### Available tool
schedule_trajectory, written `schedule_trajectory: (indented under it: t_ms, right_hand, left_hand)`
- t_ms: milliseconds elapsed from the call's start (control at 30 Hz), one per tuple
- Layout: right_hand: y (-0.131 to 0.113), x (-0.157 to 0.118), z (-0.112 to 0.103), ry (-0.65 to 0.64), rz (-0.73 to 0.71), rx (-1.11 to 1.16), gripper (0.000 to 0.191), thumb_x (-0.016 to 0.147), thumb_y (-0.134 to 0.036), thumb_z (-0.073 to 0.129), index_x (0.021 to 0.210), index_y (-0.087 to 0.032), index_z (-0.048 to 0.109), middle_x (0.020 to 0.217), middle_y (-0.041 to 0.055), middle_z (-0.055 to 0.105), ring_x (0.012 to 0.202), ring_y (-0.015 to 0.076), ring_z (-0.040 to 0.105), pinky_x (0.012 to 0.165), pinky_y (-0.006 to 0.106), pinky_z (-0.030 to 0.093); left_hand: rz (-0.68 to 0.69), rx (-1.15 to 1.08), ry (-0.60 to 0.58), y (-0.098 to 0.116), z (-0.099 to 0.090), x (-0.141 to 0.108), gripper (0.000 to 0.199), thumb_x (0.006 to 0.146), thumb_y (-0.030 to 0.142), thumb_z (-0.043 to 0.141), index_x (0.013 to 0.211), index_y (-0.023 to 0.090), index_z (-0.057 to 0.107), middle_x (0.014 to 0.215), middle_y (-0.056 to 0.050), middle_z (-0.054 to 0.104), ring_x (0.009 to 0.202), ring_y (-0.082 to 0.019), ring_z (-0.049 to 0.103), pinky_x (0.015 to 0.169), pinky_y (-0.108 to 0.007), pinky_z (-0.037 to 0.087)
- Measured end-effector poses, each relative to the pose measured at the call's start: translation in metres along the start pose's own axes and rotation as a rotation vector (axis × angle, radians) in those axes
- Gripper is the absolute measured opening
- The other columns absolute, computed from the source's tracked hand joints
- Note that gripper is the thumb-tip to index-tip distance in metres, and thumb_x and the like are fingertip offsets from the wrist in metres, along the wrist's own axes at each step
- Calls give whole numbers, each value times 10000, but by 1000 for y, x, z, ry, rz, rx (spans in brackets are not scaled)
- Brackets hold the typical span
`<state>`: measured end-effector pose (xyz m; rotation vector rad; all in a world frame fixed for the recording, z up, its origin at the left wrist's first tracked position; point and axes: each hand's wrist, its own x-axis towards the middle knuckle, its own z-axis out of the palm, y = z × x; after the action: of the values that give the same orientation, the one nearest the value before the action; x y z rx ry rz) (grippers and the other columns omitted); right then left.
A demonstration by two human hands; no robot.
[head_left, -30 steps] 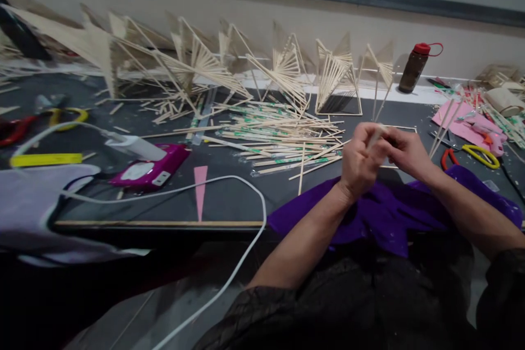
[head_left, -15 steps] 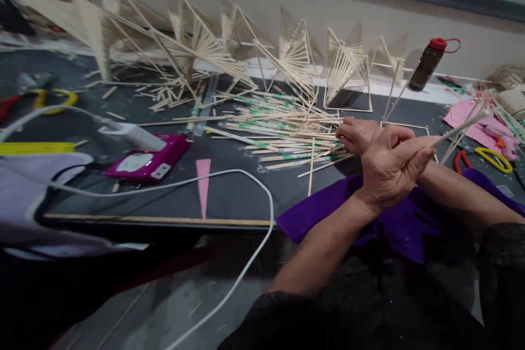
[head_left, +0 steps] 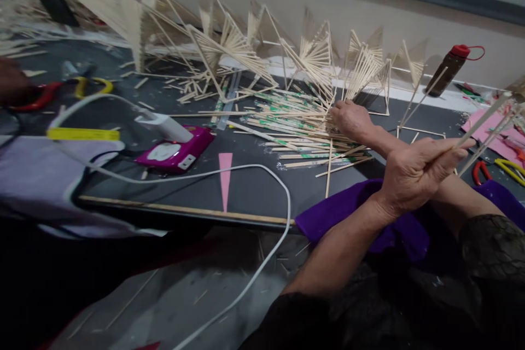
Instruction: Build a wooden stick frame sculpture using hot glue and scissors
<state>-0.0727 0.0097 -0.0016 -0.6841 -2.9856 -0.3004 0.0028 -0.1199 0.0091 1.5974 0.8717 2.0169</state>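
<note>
Left hand [head_left: 418,172]: mine, closed; thumb and fingers pinch thin pale sticks [head_left: 484,119], tips angled up to the right
Right hand [head_left: 351,119]: crossed beyond my left; fingers curled down at the stick pile [head_left: 283,115]; can't tell if they grip
Stick pile: mid-table, loose, mostly lengthwise; straight pale wood, green-marked clear wrappers among it
Purple cloth [head_left: 328,210]: at the table's near edge, below my forearms
Stick frames [head_left: 315,57]: fanned, angular; behind the pile

Sticks [head_left: 293,120] matt wood; socket box [head_left: 198,143] glossy plastic; purple sheet [head_left: 338,205] matt cloth.
</note>
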Motion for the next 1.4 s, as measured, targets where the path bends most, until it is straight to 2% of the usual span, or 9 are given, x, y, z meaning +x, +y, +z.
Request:
schedule_trajectory:
  t_ms: [167, 300, 433, 533, 600, 733, 933, 1167, 1400]
  right_hand:
    - [-5, -3, 3, -9, 13, 24, 330, 957, -160, 401, 1100, -89, 690, 1138, 198, 670, 1063, 299, 611, 779, 343, 467]
    - [0, -15, -5, -21, 75, 195, 265, 910, -175, 480, 1029, -137, 714, 1097, 135, 703, 947, 235, 643, 748, 310, 440]
    - [14, -40, -15, -31, 143, 768, 113, 847, -179, 580, 877, -140, 682, 809, 32, 677, 738, 134, 588, 660, 250, 415]
    - [29, -73, -22, -18, 181, 1283, 80, 830, -236, 613, 823, -156, 617, 656, -23, 588, 598, 95, 508, 556, 224, 392]
    - [38, -98, -27, 39, 218, 1430, 109, 819, -272, 621, 797, -169, 595, 589, -41, 546, 530, 86, 470, 491, 216, 360]
    - [53, -142, -37, 191, 360, 1444, 103, 774, -246, 651, 750, -178, 578, 599, -39, 558, 505, 69, 485, 431, 193, 313]
    - [68, -179, -28, 254, 390, 1480, 73, 749, -232, 646, 787, -181, 611, 641, -36, 599, 537, 66, 521, 455, 184, 340]
    - [65, -186, -15, 184, 157, 1509, 94, 762, -245, 649, 796, -160, 626, 675, -45, 596, 576, 72, 519, 540, 201, 405]
    - [65, -183, -11, 73, 186, 1404, 53, 763, -126, 598, 722, -155, 614, 634, -49, 605, 544, 71, 523, 543, 198, 410]
  left_hand:
    - [-41, 15, -7, 0, 0, 0, 236, 954, 307, 576, 1074, 191, 744, 956, -78, 769, 819, -178, 706, 743, -315, 597]
    - [8, -7, 40, 0, 0, 2, 288, 954, 382, 560, 1039, 174, 739, 988, -80, 773, 840, -167, 714, 783, -317, 594]
    - [-12, -7, 124, -2, -5, 5, 333, 972, 429, 524, 993, 179, 745, 998, -79, 767, 833, -161, 713, 777, -326, 587]
    - [-117, -15, 248, -6, -11, 10, 395, 947, 522, 528, 909, 201, 753, 912, -61, 755, 637, -115, 644, 599, -278, 537]
    - [-183, -49, 346, -10, -17, 15, 404, 921, 564, 548, 893, 216, 751, 770, -23, 708, 487, -77, 525, 456, -242, 436]
    - [-367, -124, 428, -17, -28, 25, 347, 824, 551, 679, 902, 221, 754, 596, 36, 565, 400, -41, 386, 352, -195, 287]
    - [-522, -30, 297, -26, -29, 31, 410, 679, 543, 793, 889, 192, 764, 566, 51, 553, 399, -35, 404, 336, -168, 282]
    - [-569, 68, 178, -30, -23, 29, 405, 625, 527, 837, 801, 170, 767, 511, 36, 565, 404, -56, 454, 347, -169, 330]
    - [-690, 70, 98, -37, -24, 30, 360, 587, 471, 844, 712, 152, 736, 563, -3, 629, 438, -68, 502, 356, -168, 335]
